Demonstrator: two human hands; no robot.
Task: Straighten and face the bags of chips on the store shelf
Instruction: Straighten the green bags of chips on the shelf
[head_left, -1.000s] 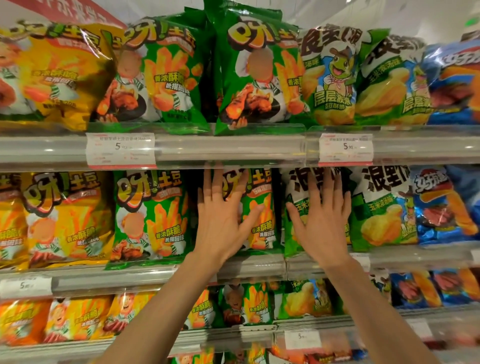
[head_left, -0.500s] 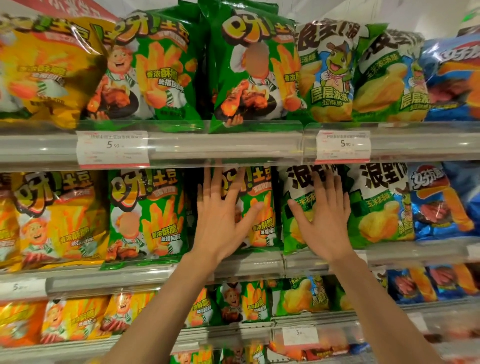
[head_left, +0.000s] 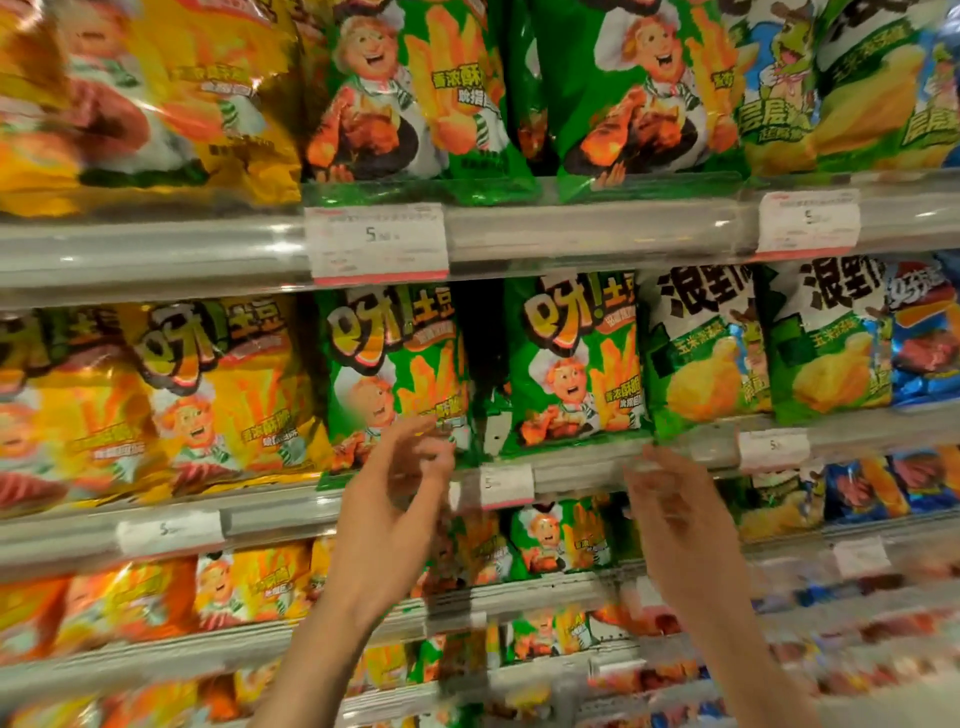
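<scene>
- Green chip bags on the middle shelf (head_left: 597, 475): left green bag (head_left: 395, 374) and right green bag (head_left: 574, 364), both upright, fronts facing out, a dark gap between them.
- A small bag (head_left: 491, 426) sits low in that gap, set back; too dim to read.
- Right of the green pair: two white-and-green bags (head_left: 701, 348) (head_left: 826, 338), upright, side by side, touching; a blue bag (head_left: 924, 332) at far right.
- Left of the green pair: yellow bags (head_left: 223, 395), upright, blurred.
- Left hand (head_left: 387, 525): raised in front of the shelf edge, fingers (head_left: 415, 441) loosely curled and apart, holding nothing. Fingertips overlap the lower corner of the left green bag; contact can't be told through the motion blur.
- Right hand (head_left: 675, 525): below the right green bag, in front of the shelf rail, heavily blurred. Fingers look spread, nothing in them; no contact with a bag visible.
- Price tag (head_left: 506, 486) on the rail between the two hands; bigger price tag (head_left: 379, 241) on the upper shelf rail.
- Upper shelf: green bags (head_left: 415, 98), upright, faces out; yellow bags to their left.
- Lower shelves: more yellow and green bags, blurred.
</scene>
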